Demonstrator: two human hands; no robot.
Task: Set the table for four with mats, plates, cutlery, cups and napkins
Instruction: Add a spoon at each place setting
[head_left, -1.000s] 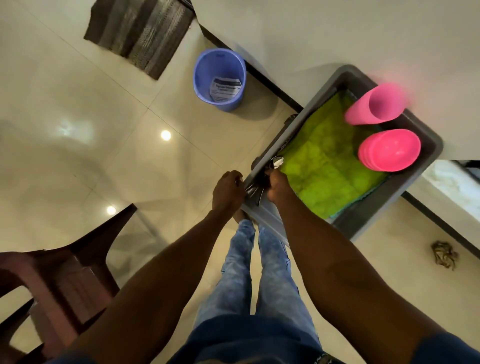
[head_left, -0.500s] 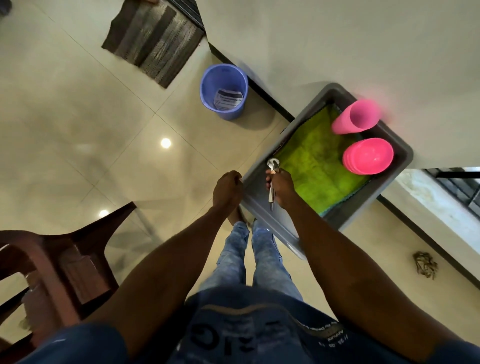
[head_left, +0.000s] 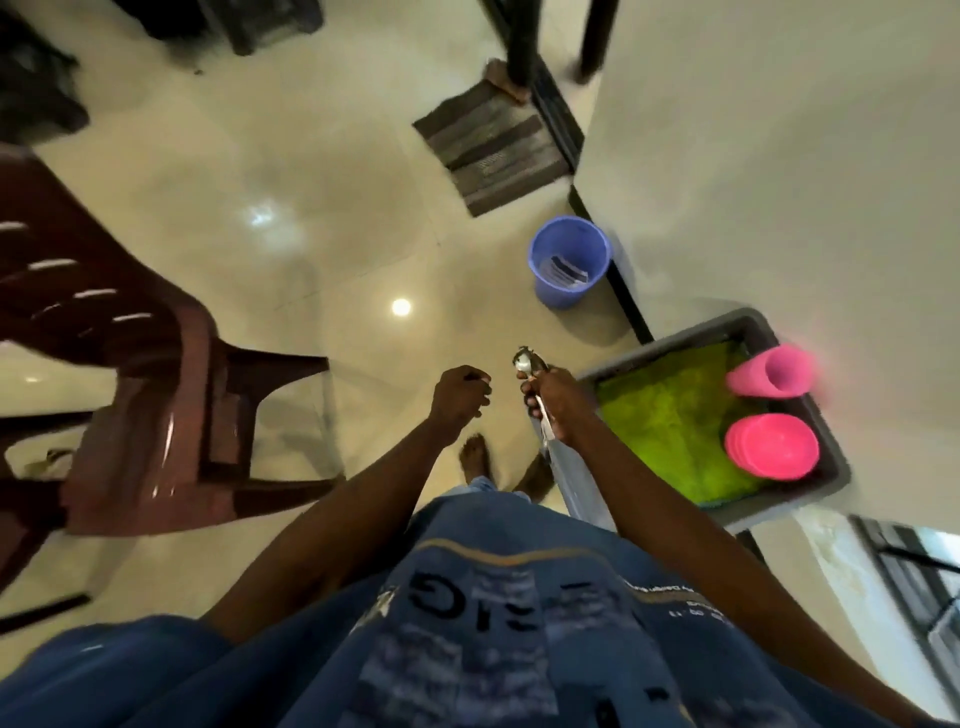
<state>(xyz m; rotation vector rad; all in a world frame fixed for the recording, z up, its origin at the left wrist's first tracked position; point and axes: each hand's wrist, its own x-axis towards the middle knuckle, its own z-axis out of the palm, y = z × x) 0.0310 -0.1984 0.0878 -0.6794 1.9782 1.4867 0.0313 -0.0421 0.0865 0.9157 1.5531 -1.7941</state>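
Note:
My right hand (head_left: 549, 397) grips a bundle of metal cutlery (head_left: 529, 362); spoon heads stick up above the fist and handles point down below it. My left hand (head_left: 460, 397) hangs beside it with curled fingers, and nothing shows in it. Just right of my right hand stands a grey tub (head_left: 831, 473) lined with green mats (head_left: 660, 415). A stack of pink cups (head_left: 771, 372) lies on its side in the tub. A stack of pink plates (head_left: 771, 453) sits in front of the cups.
A blue bin (head_left: 570, 262) stands against the wall beyond the tub. A striped doormat (head_left: 493, 150) lies farther off. A dark red plastic chair (head_left: 130, 374) is at the left. My bare feet (head_left: 474, 457) are on glossy floor tiles.
My right hand has lifted the cutlery out of the tub and moved left, away from it. My left hand has let go of the tub's edge. My view has swung left.

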